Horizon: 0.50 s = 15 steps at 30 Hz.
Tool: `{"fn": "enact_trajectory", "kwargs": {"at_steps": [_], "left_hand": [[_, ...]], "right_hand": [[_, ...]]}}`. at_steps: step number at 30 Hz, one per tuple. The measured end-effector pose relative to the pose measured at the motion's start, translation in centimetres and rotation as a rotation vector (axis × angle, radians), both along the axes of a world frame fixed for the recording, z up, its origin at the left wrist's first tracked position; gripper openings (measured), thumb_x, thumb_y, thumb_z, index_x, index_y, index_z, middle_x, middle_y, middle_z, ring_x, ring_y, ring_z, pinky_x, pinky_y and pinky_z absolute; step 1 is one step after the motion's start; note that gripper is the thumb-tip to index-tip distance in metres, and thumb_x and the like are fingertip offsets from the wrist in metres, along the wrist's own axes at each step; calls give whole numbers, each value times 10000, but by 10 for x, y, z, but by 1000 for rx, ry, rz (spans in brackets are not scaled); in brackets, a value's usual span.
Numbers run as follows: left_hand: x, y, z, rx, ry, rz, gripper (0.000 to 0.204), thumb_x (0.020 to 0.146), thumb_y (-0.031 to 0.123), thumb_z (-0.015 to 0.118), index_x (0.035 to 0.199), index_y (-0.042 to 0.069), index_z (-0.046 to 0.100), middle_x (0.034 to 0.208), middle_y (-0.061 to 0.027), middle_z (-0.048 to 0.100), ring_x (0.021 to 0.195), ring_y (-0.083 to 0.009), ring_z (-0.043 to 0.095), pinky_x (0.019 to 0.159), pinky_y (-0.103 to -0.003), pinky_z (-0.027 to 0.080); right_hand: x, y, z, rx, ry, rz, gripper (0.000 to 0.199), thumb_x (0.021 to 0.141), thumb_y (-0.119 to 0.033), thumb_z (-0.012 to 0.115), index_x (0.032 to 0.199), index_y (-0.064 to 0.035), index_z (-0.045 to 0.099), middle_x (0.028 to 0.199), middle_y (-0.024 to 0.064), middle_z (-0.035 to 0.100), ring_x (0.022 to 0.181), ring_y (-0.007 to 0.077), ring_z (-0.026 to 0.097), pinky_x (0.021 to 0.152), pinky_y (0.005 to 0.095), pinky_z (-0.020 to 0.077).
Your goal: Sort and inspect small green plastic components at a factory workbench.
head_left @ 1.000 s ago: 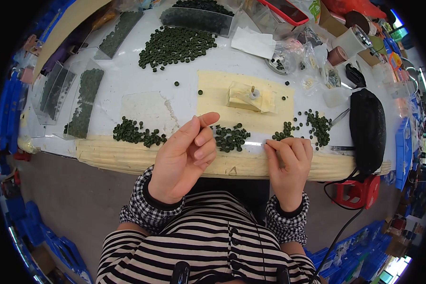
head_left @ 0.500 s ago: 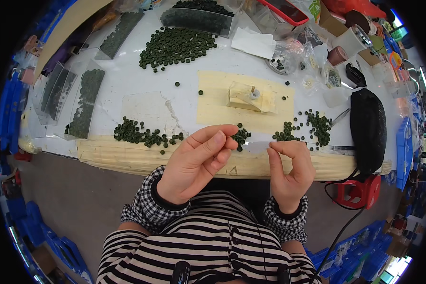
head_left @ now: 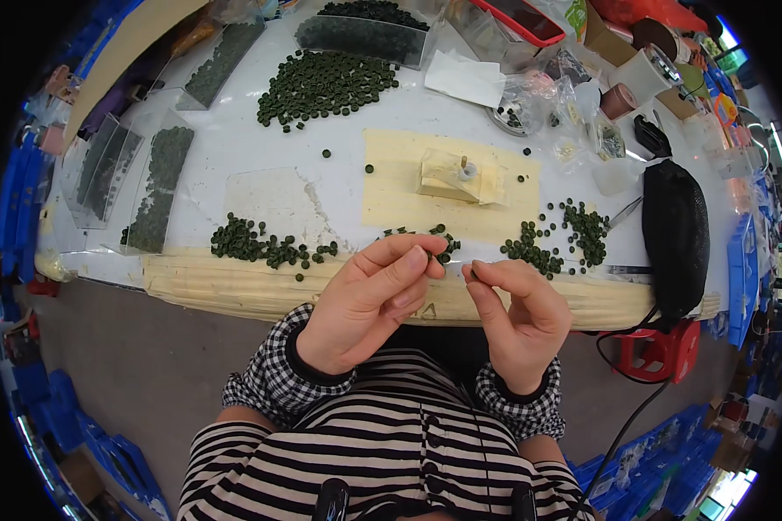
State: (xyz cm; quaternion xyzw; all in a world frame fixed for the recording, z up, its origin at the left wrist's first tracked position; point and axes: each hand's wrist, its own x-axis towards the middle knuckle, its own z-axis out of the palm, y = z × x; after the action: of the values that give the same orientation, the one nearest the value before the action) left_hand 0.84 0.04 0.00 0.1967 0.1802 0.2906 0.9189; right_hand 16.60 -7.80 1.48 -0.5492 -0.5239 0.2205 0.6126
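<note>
Change: both hands have risen off the bench edge and drawn together since a second ago; the left hand (head_left: pixel 369 304), then spread flat with fingers up, is now curled, and the right hand (head_left: pixel 517 317) has lifted from the beige strip.
Left fingers: thumb and forefinger (head_left: pixel 413 259) pinched nearly closed around a small dark green disc (head_left: pixel 444 257) at their tips; the other fingers are loosely folded beneath.
Right fingers: thumb and forefinger tips (head_left: pixel 471 273) pressed together, just beside the left fingertips; whether they grip anything is too small to tell.
Disc: held above the near bench (head_left: pixel 235 148) edge, between the two sets of fingertips.
Beyond the fingertips: a few loose green discs (head_left: pixel 426 233), then a beige sheet (head_left: pixel 391 187) carrying a small beige block with a peg (head_left: pixel 460 174).
Left of the left fingers: a cluster of green discs (head_left: pixel 265 246) lying on the white surface.
Right of the right fingers: another scatter of green discs (head_left: pixel 560 236), and further out a black pouch (head_left: pixel 676 234).
Far from the fingers: a large heap of green discs (head_left: pixel 326 82) and clear trays of them (head_left: pixel 161 187).
</note>
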Motion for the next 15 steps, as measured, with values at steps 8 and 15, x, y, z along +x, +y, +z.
{"fn": "enact_trajectory", "kwargs": {"at_steps": [8,15], "left_hand": [[-2,0,-3,132,16,19,247,927,77,580,1168,30,603,1036,-88,667,638,-18,436,563,-170,358],[3,-7,5,294,255,155,254,847,-11,659,1098,23,644,946,-51,671,691,-18,492,594,-162,382]], "right_hand": [[-7,2,-3,-25,136,-19,174,755,97,680,915,29,675,861,113,680,778,188,640,702,261,490],[-8,6,-4,-23,110,27,151,756,86,686,890,23,659,850,74,643,780,153,580,679,251,457]]}}
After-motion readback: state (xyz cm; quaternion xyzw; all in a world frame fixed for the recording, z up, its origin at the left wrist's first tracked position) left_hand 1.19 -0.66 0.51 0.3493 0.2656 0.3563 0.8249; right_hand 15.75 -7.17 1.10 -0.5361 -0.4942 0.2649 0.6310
